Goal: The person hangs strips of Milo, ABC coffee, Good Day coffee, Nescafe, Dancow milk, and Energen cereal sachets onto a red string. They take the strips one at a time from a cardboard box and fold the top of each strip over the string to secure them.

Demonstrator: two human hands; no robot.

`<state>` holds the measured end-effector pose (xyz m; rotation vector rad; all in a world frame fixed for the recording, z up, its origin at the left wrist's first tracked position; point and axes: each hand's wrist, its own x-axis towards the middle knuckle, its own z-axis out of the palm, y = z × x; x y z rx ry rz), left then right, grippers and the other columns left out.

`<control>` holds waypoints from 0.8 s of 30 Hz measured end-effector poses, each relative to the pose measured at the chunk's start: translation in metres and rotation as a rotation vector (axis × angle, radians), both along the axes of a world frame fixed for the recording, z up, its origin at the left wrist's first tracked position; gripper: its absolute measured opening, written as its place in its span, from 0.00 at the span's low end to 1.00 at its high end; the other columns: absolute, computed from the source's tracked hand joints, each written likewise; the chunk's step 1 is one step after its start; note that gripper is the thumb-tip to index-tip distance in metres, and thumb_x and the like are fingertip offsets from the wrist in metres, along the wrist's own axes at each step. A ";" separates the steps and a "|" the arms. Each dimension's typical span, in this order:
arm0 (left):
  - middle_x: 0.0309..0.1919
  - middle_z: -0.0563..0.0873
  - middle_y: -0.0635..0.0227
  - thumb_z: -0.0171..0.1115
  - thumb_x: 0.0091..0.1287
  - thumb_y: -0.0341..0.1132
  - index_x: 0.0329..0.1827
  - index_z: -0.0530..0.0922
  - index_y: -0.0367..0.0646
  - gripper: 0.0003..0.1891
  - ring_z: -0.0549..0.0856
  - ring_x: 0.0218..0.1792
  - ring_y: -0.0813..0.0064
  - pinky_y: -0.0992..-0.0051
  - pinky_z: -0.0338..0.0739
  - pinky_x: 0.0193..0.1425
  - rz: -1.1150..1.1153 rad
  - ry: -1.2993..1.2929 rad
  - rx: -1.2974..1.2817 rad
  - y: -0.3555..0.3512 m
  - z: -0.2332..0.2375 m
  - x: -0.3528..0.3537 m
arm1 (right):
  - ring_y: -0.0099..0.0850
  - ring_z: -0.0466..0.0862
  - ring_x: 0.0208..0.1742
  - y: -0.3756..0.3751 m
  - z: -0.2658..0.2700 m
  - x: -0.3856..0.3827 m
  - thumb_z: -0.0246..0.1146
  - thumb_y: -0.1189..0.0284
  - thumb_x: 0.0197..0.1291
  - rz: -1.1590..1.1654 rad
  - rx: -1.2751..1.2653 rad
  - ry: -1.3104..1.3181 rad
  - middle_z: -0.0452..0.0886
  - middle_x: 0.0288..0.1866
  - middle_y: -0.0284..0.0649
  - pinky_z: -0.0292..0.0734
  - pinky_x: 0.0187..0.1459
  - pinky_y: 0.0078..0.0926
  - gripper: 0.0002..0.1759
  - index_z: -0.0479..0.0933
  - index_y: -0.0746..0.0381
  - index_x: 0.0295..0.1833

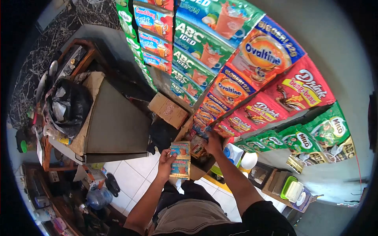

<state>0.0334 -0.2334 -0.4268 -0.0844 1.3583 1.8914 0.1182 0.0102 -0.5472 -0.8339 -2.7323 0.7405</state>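
Observation:
My left hand [165, 164] pinches a short strip of Good Day coffee sachets [180, 170], held upright in front of my body with the printed side toward me. My right hand [213, 144] reaches down into an open cardboard box [202, 167] of mixed packets, at the lower ends of the hanging sachet strips. Its fingers are mostly hidden among the packets, and I cannot tell what they grip. Just above it hang the lowest Ovaltine sachets [205, 117] and the red Drink Beng-Beng sachets [241, 122].
More strips hang on the wall: ABC Iced [197, 53], Good Day [153, 41] and Milo [303, 139]. A small brown carton [168, 111] stands behind the box. At left, a large grey-sided box [118, 122] carries a black plastic bag [71, 104]. A water jug [99, 199] stands on the floor.

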 end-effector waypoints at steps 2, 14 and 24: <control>0.41 0.84 0.65 0.60 0.69 0.30 0.48 0.68 0.45 0.10 0.83 0.39 0.78 0.76 0.80 0.43 -0.003 0.009 -0.012 -0.005 0.006 0.001 | 0.51 0.71 0.62 0.006 -0.006 -0.003 0.66 0.68 0.50 0.003 0.111 -0.065 0.74 0.58 0.54 0.68 0.63 0.44 0.31 0.68 0.62 0.61; 0.40 0.84 0.66 0.61 0.68 0.31 0.49 0.70 0.45 0.11 0.83 0.39 0.78 0.77 0.79 0.43 -0.012 0.003 -0.054 -0.037 0.008 0.009 | 0.47 0.75 0.58 0.012 0.023 -0.008 0.67 0.68 0.49 -0.075 0.033 -0.269 0.76 0.56 0.47 0.67 0.59 0.47 0.24 0.73 0.56 0.54; 0.41 0.84 0.66 0.61 0.68 0.30 0.48 0.70 0.46 0.10 0.83 0.41 0.79 0.77 0.78 0.46 -0.049 0.062 -0.044 -0.052 0.024 -0.002 | 0.52 0.82 0.47 0.002 0.040 -0.017 0.63 0.64 0.55 -0.287 -0.099 -0.213 0.81 0.44 0.52 0.79 0.48 0.48 0.28 0.64 0.61 0.58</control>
